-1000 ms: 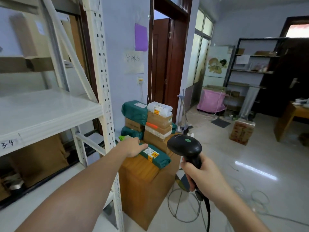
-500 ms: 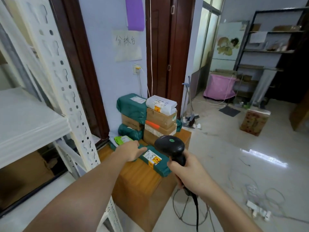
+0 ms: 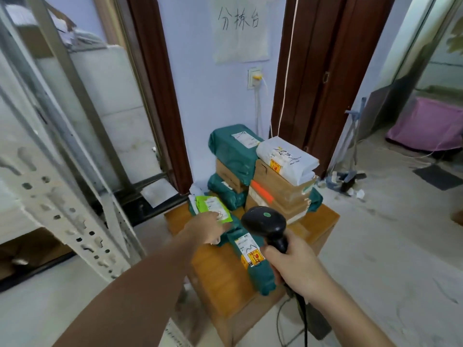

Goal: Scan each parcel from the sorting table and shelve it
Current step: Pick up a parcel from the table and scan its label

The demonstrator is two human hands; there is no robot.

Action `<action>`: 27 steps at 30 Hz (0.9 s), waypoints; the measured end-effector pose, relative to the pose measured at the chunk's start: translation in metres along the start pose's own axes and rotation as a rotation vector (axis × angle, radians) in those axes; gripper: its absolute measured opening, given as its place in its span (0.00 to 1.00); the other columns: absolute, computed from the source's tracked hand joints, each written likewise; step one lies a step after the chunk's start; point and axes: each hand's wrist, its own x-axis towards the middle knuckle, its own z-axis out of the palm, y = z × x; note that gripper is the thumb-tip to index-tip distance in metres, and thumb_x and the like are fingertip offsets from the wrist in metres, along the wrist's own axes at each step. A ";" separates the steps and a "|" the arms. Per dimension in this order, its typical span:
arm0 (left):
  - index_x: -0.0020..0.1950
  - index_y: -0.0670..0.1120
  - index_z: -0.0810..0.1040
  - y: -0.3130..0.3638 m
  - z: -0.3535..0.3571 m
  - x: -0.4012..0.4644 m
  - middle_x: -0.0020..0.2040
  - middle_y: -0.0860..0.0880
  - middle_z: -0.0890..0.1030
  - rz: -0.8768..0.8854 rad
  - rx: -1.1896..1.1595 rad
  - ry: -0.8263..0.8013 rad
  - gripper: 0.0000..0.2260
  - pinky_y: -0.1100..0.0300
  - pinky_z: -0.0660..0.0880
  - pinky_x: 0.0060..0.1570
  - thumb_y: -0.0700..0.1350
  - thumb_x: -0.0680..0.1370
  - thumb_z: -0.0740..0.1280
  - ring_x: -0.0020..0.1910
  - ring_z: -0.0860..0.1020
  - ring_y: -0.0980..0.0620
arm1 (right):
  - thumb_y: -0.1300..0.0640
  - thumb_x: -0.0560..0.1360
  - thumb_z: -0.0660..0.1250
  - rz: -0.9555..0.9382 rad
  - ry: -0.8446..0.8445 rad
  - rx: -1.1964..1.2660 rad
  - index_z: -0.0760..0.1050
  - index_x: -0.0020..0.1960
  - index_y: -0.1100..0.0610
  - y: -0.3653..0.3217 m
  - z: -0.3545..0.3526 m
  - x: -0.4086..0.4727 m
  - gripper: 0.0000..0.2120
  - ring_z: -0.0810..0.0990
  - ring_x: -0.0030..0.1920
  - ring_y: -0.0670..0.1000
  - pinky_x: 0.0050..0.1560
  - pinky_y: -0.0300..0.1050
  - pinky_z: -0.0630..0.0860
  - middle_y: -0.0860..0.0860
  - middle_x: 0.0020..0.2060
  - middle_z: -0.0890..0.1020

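Scanner (image 3: 265,225) gripped, right hand (image 3: 293,266) | left hand (image 3: 209,227) touching green parcel (image 3: 250,259)

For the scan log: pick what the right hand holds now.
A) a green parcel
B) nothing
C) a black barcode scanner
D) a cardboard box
C: the right hand grips the handle of the black barcode scanner, held over the green parcel on the sorting table.

Teal parcel (image 3: 253,261) with white-and-yellow label, black scanner (image 3: 265,224) with green dot, lime-green packet (image 3: 213,205), wood-brown table (image 3: 220,279).
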 end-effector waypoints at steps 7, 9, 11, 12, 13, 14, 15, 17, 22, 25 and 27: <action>0.79 0.49 0.68 -0.022 0.004 0.089 0.76 0.43 0.72 -0.096 -0.100 -0.018 0.41 0.49 0.72 0.68 0.75 0.75 0.56 0.71 0.74 0.41 | 0.57 0.78 0.67 0.074 -0.118 0.010 0.72 0.48 0.51 0.013 -0.002 0.095 0.04 0.77 0.26 0.48 0.35 0.48 0.80 0.51 0.28 0.76; 0.74 0.52 0.73 -0.031 0.009 0.120 0.73 0.45 0.75 -0.106 -0.097 -0.022 0.42 0.48 0.74 0.66 0.78 0.71 0.52 0.67 0.76 0.42 | 0.58 0.78 0.67 0.099 -0.130 0.027 0.72 0.49 0.51 0.015 0.001 0.119 0.04 0.77 0.27 0.48 0.36 0.50 0.82 0.51 0.29 0.75; 0.72 0.50 0.73 -0.033 0.010 0.137 0.70 0.44 0.76 -0.137 -0.096 0.005 0.37 0.47 0.73 0.67 0.74 0.74 0.57 0.67 0.76 0.41 | 0.57 0.78 0.67 0.114 -0.138 0.028 0.72 0.49 0.51 0.019 0.004 0.141 0.03 0.77 0.27 0.49 0.37 0.56 0.81 0.51 0.28 0.75; 0.73 0.48 0.72 -0.034 0.011 0.145 0.70 0.43 0.75 -0.148 -0.084 0.037 0.35 0.46 0.72 0.68 0.71 0.76 0.60 0.68 0.75 0.41 | 0.57 0.78 0.67 0.116 -0.138 0.022 0.72 0.49 0.51 0.021 0.006 0.151 0.03 0.77 0.27 0.50 0.38 0.60 0.81 0.51 0.27 0.75; 0.74 0.46 0.71 -0.035 0.014 0.153 0.71 0.43 0.74 -0.163 -0.075 0.052 0.35 0.45 0.71 0.69 0.70 0.77 0.61 0.69 0.73 0.40 | 0.56 0.78 0.67 0.113 -0.141 0.020 0.73 0.49 0.51 0.022 0.008 0.160 0.03 0.76 0.27 0.51 0.38 0.62 0.80 0.51 0.27 0.75; 0.76 0.45 0.69 -0.036 0.015 0.159 0.73 0.41 0.72 -0.182 -0.080 0.050 0.37 0.45 0.70 0.70 0.71 0.76 0.60 0.71 0.72 0.39 | 0.56 0.78 0.67 0.111 -0.146 0.024 0.73 0.49 0.50 0.023 0.009 0.168 0.03 0.76 0.27 0.51 0.38 0.62 0.80 0.51 0.27 0.75; 0.78 0.45 0.66 -0.037 0.017 0.167 0.75 0.40 0.69 -0.212 -0.093 0.035 0.42 0.44 0.68 0.71 0.73 0.75 0.60 0.73 0.69 0.39 | 0.56 0.78 0.67 0.112 -0.151 0.033 0.73 0.49 0.49 0.025 0.010 0.177 0.04 0.76 0.27 0.51 0.37 0.59 0.79 0.51 0.28 0.75; 0.82 0.43 0.56 -0.043 0.025 0.184 0.80 0.40 0.61 -0.278 -0.105 -0.008 0.49 0.43 0.64 0.75 0.76 0.73 0.59 0.78 0.61 0.38 | 0.57 0.79 0.67 0.117 -0.168 0.043 0.73 0.50 0.48 0.028 0.012 0.191 0.05 0.75 0.27 0.50 0.34 0.52 0.77 0.52 0.28 0.75; 0.83 0.40 0.50 -0.048 0.048 0.213 0.81 0.41 0.58 -0.508 -0.268 -0.015 0.51 0.42 0.64 0.76 0.72 0.74 0.66 0.79 0.61 0.39 | 0.57 0.79 0.67 0.167 -0.255 0.057 0.73 0.52 0.47 0.037 0.014 0.221 0.06 0.75 0.27 0.49 0.34 0.48 0.76 0.51 0.27 0.75; 0.82 0.40 0.55 -0.073 0.089 0.255 0.79 0.40 0.64 -0.660 -0.496 -0.016 0.56 0.41 0.67 0.74 0.76 0.68 0.68 0.77 0.66 0.38 | 0.56 0.79 0.67 0.207 -0.279 0.062 0.74 0.50 0.47 0.044 0.012 0.234 0.04 0.75 0.28 0.49 0.35 0.47 0.75 0.50 0.28 0.75; 0.80 0.41 0.63 -0.107 0.140 0.300 0.76 0.40 0.69 -0.690 -0.562 0.007 0.59 0.41 0.72 0.70 0.80 0.61 0.64 0.73 0.72 0.38 | 0.57 0.79 0.67 0.230 -0.276 0.070 0.74 0.50 0.46 0.048 0.007 0.241 0.06 0.74 0.28 0.48 0.36 0.47 0.75 0.50 0.28 0.75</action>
